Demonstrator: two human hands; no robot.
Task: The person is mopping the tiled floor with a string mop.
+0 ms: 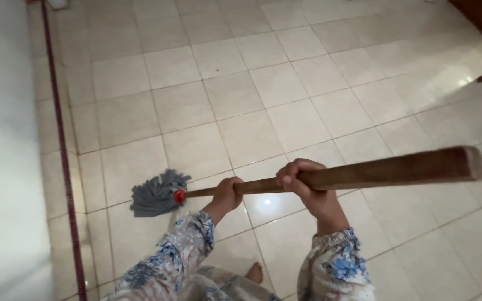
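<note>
1. My left hand is clenched around the mop handle, low down, close to the red collar.
2. My right hand is clenched on the same handle higher up, fingers curled over the top of the wood.
3. The two hands sit near each other, with a short stretch of bare handle between them.
4. The handle is brown wood; it runs from the collar at 9 o'clock of my hands up to its blunt end at 3 o'clock, close to the camera.
5. The mop head is a bunch of grey strips, lying on the floor at 9 o'clock of my left hand.
6. The floor is pale glossy tiles with a light glare under my hands.
7. A white wall stands at 9 o'clock, edged by a dark red strip.
8. Both sleeves are pale with blue flowers.
9. A bare toe shows at 6 o'clock.
</note>
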